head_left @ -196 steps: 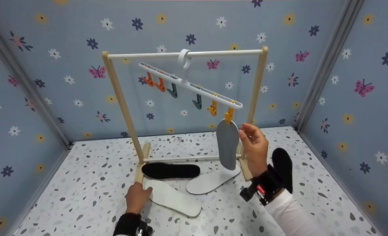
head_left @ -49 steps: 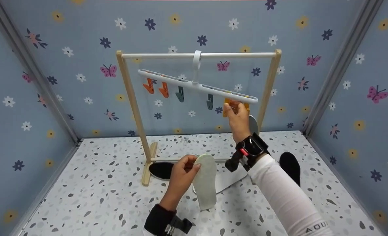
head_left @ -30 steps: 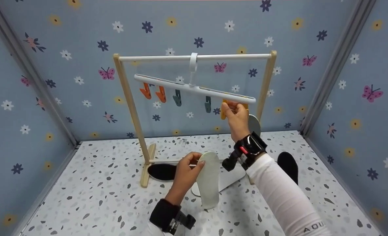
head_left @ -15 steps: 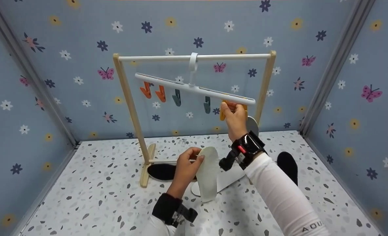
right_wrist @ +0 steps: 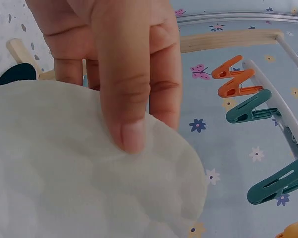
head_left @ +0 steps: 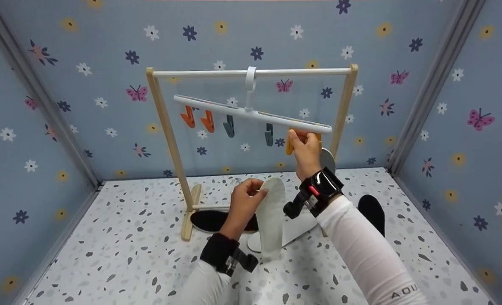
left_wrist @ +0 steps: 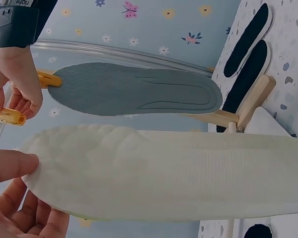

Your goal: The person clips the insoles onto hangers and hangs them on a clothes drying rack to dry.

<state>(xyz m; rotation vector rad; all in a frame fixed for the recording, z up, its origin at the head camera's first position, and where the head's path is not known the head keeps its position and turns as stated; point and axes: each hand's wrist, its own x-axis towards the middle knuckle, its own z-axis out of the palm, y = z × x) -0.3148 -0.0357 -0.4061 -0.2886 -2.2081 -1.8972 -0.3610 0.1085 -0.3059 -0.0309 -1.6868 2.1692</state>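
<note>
My left hand [head_left: 243, 205] pinches the upper end of a pale cream insole [head_left: 272, 220], thumb in front and fingers behind. The insole stands upright, below and left of my right hand [head_left: 307, 156]. That hand pinches the inner yellow clothespin [left_wrist: 11, 117] under a white clip hanger [head_left: 217, 106]. A grey insole [left_wrist: 134, 89] hangs from the outer yellow clothespin [left_wrist: 48, 79]; my right hand and wrist hide much of it in the head view. The cream insole's top edge is below the pinched clothespin, apart from it.
The hanger hooks over a rack's white rail [head_left: 191, 74], tilted down to the right. Orange clothespins [head_left: 207, 121] and green clothespins [head_left: 269, 134] hang bare. Below lie a black insole [head_left: 208, 221], a white insole [head_left: 299, 226] and another black insole [head_left: 372, 214] at right.
The left hand has lifted the cream insole off the speckled surface and raised it further over the last second. The right hand has gone from beside the grey insole to the inner yellow clothespin.
</note>
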